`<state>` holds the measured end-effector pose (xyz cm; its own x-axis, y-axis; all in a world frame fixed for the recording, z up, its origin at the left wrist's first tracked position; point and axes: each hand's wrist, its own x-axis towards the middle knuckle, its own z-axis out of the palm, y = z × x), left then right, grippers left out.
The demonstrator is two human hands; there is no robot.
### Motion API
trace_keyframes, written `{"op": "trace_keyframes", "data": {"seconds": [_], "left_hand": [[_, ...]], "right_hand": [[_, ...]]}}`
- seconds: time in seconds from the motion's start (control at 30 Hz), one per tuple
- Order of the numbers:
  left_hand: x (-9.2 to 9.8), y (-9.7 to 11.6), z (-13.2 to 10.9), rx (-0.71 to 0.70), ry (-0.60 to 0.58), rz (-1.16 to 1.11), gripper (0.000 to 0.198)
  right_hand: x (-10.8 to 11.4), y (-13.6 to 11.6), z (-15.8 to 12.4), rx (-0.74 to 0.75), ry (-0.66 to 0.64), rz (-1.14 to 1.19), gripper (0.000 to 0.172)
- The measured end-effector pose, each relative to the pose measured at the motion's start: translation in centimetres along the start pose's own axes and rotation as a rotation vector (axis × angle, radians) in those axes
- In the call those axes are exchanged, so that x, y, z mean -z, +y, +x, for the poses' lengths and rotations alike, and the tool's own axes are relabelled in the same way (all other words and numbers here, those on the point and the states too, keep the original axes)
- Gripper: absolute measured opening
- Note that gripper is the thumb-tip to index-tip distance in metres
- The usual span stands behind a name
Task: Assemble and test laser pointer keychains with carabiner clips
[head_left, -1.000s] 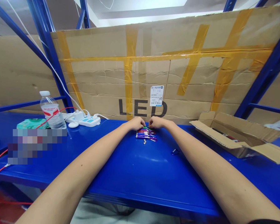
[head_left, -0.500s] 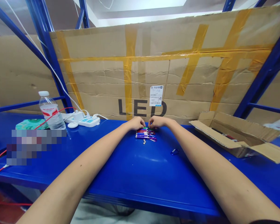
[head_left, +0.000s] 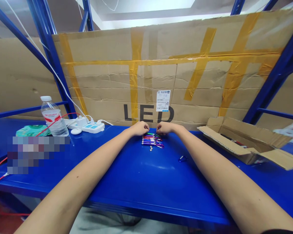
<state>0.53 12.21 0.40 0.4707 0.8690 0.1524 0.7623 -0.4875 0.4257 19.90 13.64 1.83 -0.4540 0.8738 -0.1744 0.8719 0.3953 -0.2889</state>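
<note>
At the far side of the blue table, a row of slim, shiny tubes [head_left: 148,143] with carabiner clips [head_left: 160,146] lies side by side, in purple, blue, red and green. They look like small keychain flashlights. My left hand [head_left: 141,128] is at the left end of the farthest, green tube [head_left: 150,133], its fingers curled down and closed. Opposite it, my right hand [head_left: 163,128] bends its closed fingers by the clip end. What either hand pinches, if anything, is too small to see. A few tiny silvery discs [head_left: 150,148] lie in front of the row.
A loose blue carabiner [head_left: 182,159] lies near my right forearm. Farther right stands an open cardboard box [head_left: 249,157] with dark slim items inside. On the left are a water bottle [head_left: 54,118], a white power strip [head_left: 94,127] and a green packet [head_left: 31,130]. A big cardboard sheet [head_left: 100,81] backs the table.
My two hands have moved slightly apart, the right one a little to the right. The row of tubes looks nearly the same, and the view has shifted slightly.
</note>
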Motion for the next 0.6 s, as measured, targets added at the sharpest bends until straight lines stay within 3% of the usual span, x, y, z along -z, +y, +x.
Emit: {"op": "trace_keyframes", "data": {"seconds": [0.13, 0.2, 0.27, 0.33, 0.4, 0.6], "left_hand": [[2.2, -0.1, -2.5, -0.037, 0.062, 0.130, 0.021], [3.7, -0.2, -4.5, 0.019, 0.048, 0.228, 0.018], [5.2, -0.1, -6.7, 0.154, -0.090, 0.312, 0.019], [6.3, 0.1, -8.7, 0.392, -0.349, 0.279, 0.032], [6.8, 0.5, -10.2, 0.525, -0.556, 0.221, 0.038], [6.2, 1.7, -11.2, 0.579, -0.736, 0.177, 0.015]], "right_hand": [[0.5, -0.1, -1.7, 0.002, 0.172, -0.055, 0.010], [0.6, -0.1, -3.6, 0.011, 0.251, -0.065, 0.011], [0.3, -0.3, -6.1, 0.056, 0.360, -0.060, 0.012], [-0.5, -0.5, -8.7, 0.142, 0.449, -0.049, 0.015], [-1.5, -0.9, -11.0, 0.209, 0.461, -0.053, 0.017], [-3.3, -2.9, -14.1, 0.250, 0.457, -0.066, 0.019]]}}
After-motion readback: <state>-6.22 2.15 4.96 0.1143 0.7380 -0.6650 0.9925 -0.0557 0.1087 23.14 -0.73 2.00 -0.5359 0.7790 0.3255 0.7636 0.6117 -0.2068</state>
